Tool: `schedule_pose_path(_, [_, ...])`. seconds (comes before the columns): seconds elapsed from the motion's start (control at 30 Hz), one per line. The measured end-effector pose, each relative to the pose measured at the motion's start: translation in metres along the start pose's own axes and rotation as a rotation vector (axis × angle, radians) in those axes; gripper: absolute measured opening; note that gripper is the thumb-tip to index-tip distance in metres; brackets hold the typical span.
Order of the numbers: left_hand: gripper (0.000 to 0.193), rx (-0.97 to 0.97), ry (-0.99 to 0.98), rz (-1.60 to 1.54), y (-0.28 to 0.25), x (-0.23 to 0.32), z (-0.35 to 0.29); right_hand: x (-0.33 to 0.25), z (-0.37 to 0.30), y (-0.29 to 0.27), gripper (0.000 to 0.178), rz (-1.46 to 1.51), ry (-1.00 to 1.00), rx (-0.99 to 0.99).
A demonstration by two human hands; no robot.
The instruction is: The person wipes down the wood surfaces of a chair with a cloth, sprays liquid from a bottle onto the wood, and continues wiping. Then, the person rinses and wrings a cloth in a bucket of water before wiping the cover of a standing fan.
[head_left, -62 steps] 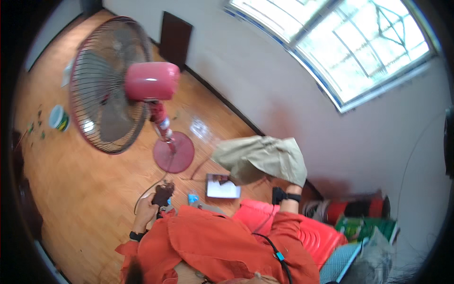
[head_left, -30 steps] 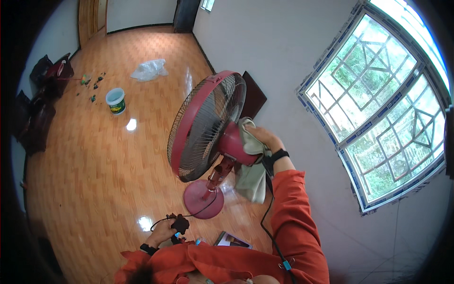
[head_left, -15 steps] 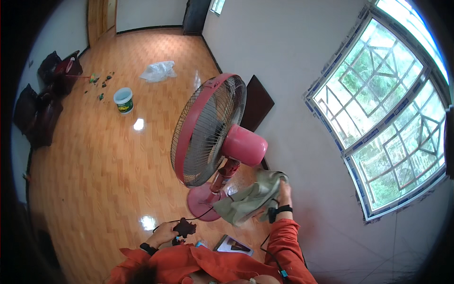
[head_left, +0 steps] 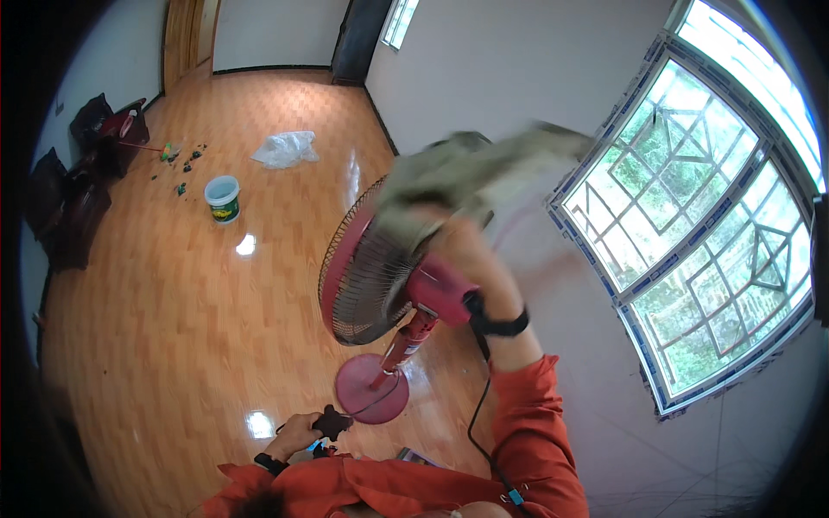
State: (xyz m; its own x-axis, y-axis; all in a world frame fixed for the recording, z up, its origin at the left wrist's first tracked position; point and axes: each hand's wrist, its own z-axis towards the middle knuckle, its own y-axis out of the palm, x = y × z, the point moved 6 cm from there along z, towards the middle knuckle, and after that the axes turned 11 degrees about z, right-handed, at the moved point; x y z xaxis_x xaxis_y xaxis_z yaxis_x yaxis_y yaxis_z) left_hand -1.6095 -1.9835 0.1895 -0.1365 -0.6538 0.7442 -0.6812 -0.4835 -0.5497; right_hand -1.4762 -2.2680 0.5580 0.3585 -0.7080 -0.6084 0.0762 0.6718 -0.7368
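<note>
My right hand, raised at the back of a pink standing fan, is smeared by motion but grips a grey-green cloth. The cloth spreads over the top of the fan's wire cage, hiding part of it, and its far end flares out to the right. Low in front of me, my left hand is closed on a dark brown piece with a jagged outline; its kind is unclear. A thin cord runs from near this piece to the fan's pole, above the round pink base.
A white and green bucket stands on the wood-patterned floor, with clear plastic sheeting beyond. Dark scraps lie near dark red chairs at the left wall. A barred window fills the right wall.
My right hand has swung up from beside the fan's pole to the fan's head, carrying the cloth onto the cage. My left hand still holds the dark brown piece low down.
</note>
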Motion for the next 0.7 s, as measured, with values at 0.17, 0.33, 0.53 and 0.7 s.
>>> schedule_pose_path(0.17, [0.030, 0.124, 0.034, -0.015, -0.012, -0.009, -0.007, 0.018, -0.078, 0.126, 0.021, -0.316, 0.165, -0.509])
schedule_pose_path(0.33, [0.027, 0.131, 0.049, -0.065, -0.023, 0.007, -0.014, 0.146, -0.205, 0.207, 0.029, -0.143, 0.460, -0.508])
schedule_pose_path(0.53, [0.027, 0.047, 0.005, -0.027, -0.009, 0.003, -0.004, 0.254, -0.460, 0.235, 0.025, -0.371, 0.430, -0.591])
schedule_pose_path(0.7, [0.030, -0.029, 0.014, 0.060, -0.001, 0.009, -0.010, 0.234, -0.528, 0.077, 0.044, 1.155, 0.889, 1.599])
